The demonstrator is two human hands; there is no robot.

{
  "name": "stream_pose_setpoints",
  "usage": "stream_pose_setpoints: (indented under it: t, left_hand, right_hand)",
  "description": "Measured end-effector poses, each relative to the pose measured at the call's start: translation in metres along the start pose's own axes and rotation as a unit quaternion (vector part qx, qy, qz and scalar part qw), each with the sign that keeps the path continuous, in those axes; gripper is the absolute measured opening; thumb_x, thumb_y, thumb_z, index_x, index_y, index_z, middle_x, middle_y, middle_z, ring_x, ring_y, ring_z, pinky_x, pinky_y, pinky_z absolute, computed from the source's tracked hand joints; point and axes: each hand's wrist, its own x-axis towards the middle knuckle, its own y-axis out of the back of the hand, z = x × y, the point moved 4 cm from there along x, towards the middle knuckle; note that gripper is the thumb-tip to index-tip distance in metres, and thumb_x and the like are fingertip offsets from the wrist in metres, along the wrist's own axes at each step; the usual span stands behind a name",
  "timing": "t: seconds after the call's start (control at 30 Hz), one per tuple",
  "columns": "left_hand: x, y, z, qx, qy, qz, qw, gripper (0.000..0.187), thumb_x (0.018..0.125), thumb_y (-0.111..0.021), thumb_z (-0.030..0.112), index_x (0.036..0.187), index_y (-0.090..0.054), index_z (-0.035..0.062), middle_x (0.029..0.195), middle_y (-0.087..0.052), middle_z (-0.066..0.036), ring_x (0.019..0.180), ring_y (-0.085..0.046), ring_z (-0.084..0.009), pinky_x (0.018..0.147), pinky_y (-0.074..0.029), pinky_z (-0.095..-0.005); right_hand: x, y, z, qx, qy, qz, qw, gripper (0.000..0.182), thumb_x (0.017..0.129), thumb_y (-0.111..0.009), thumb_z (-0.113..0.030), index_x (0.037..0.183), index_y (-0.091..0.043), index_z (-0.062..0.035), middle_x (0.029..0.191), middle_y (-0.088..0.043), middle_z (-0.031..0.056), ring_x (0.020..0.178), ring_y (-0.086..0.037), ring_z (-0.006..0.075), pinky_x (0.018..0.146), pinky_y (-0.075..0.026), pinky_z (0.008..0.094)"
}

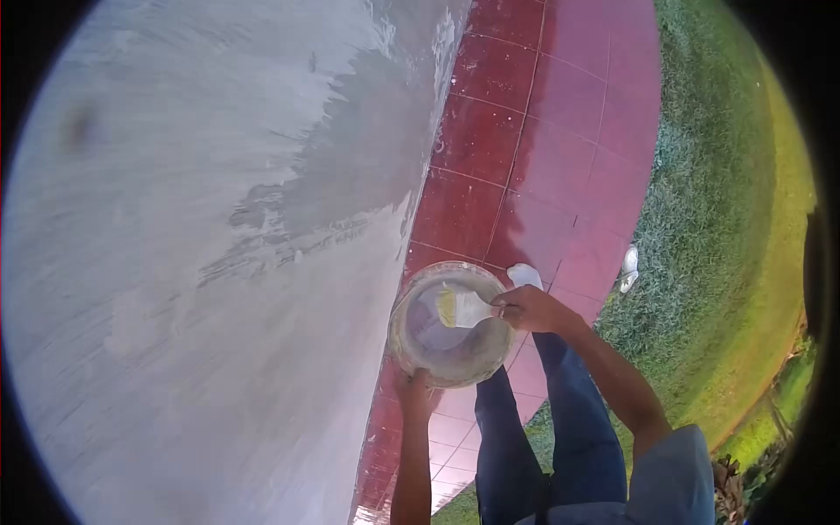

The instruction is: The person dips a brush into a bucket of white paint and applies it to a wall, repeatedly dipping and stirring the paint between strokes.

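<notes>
My left hand (pixel 415 393) is closed on the near left rim of a round bucket (pixel 404 337), its fingers partly hidden by the bucket. Whitish liquid (pixel 430 331) lies inside. With its fingers wrapped round the handle, my right hand (pixel 528 309) holds a wide paintbrush (pixel 468 309) over the bucket's opening. The brush's pale yellowish bristles point left, above the liquid. To the left stands a wall (pixel 219 350) with a darker, wet-looking grey patch (pixel 350 140) and streaky edges.
Red tiles (pixel 472 140) run along the wall's foot, spotted with white splashes. Grass (pixel 713 175) borders them on the right, where a pair of white shoes (pixel 629 268) lies. My legs (pixel 569 411) and a white-covered foot (pixel 524 276) are below the bucket and brush.
</notes>
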Motion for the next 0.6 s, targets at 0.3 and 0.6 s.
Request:
stream_pose_setpoints:
  t: [0.3,0.6]
  left_hand:
    - [0.113,-0.033,-0.099,-0.002,-0.004,0.009,1.0,0.054,0.078,-0.052,-0.008,0.132,-0.047,0.0003,0.12,-0.057,-0.012,0.106,-0.062,-0.0226,0.087,-0.056,-0.037]
    - [0.11,-0.019,-0.095,-0.067,-0.008,0.022,0.997,0.066,0.076,-0.052,-0.01,0.139,-0.04,0.0005,0.128,-0.052,-0.014,0.114,-0.058,-0.0278,0.092,-0.055,-0.0401]
  right_hand:
    - [0.103,0.013,0.041,0.144,-0.009,0.064,0.987,0.035,0.093,-0.059,-0.03,0.108,-0.071,-0.0006,0.063,-0.064,0.0141,0.058,-0.064,0.0233,0.062,-0.049,0.0374]
    - [0.119,0.015,0.008,0.151,-0.004,0.07,0.986,0.035,0.092,-0.056,-0.029,0.102,-0.071,0.0004,0.059,-0.062,0.0101,0.056,-0.058,0.0167,0.061,-0.047,0.0359]
